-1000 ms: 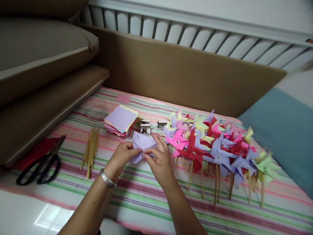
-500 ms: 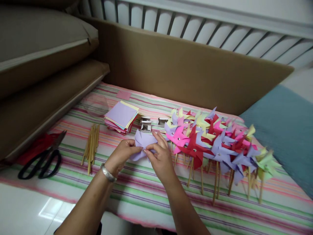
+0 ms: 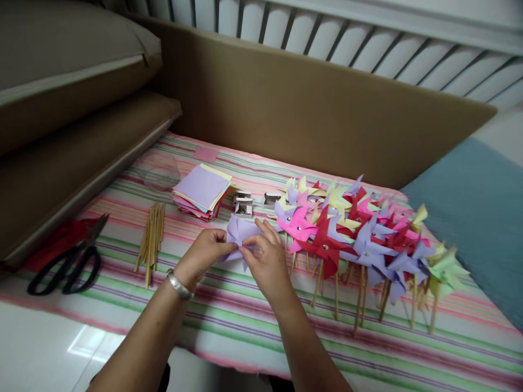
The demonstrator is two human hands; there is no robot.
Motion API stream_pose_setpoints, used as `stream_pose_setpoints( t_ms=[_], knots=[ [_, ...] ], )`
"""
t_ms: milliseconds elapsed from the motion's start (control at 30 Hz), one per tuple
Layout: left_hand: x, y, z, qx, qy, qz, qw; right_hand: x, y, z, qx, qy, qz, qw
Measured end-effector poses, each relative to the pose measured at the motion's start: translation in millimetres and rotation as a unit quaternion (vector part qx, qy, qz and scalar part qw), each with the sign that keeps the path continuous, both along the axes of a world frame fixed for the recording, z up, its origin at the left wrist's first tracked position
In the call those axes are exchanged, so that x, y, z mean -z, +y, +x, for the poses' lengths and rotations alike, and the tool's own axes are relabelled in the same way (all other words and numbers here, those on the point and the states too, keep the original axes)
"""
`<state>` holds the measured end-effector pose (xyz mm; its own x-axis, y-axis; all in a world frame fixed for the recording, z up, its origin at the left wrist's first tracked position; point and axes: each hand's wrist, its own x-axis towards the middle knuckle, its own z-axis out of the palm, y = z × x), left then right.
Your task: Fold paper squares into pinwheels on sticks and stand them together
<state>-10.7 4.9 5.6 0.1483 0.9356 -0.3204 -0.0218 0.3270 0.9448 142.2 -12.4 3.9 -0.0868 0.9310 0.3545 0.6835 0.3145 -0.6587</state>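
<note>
Between my two hands is a purple paper pinwheel (image 3: 242, 227), its corners folded in toward the middle. My left hand (image 3: 208, 253), with a silver bracelet on the wrist, pinches its left side near the centre. From the right, my right hand (image 3: 265, 258) pinches the paper at the centre with thumb and forefinger, the other fingers raised. Just beyond the pinwheel stand small open boxes (image 3: 244, 207) with tiny shiny pieces inside. A stack of coloured square paper (image 3: 202, 188) lies behind my left hand.
Finished pinwheels on sticks (image 3: 327, 247) crowd the right side of the striped cloth (image 3: 229, 326). Wooden sticks (image 3: 151, 239) and black-handled scissors (image 3: 69, 267) lie at left. A clear plastic container (image 3: 157, 170) sits farther back. A brown panel (image 3: 310, 103) closes off the back.
The folds of the purple paper are drawn closer to its centre, and it now looks more like a pinwheel. My hands stay in nearly the same place; the view has shifted slightly.
</note>
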Motion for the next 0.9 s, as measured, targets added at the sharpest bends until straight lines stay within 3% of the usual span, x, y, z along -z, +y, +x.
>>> stream_pose_setpoints(
  t_ms=[133,333,467,733,900],
  knots=[
    [0.9,0,-4,0.034,0.067,0.019,0.997,-11.3,2,10,0.006,0.061,-0.047,0.997],
    [0.2,-4,-1,0.181,0.068,0.019,0.981,-19.8,3,24,-0.085,0.192,-0.283,0.936],
    [-0.8,-6,4,0.218,0.059,0.021,0.974,-17.4,3,24,-0.106,0.174,-0.312,0.928],
    [0.3,-5,6,0.21,0.071,0.028,0.975,-16.4,4,19,-0.099,0.157,-0.331,0.925],
    [-12.7,-4,-6,0.052,-0.037,0.053,0.997,-11.7,11,26,-0.04,0.271,-0.294,0.916]
  ],
)
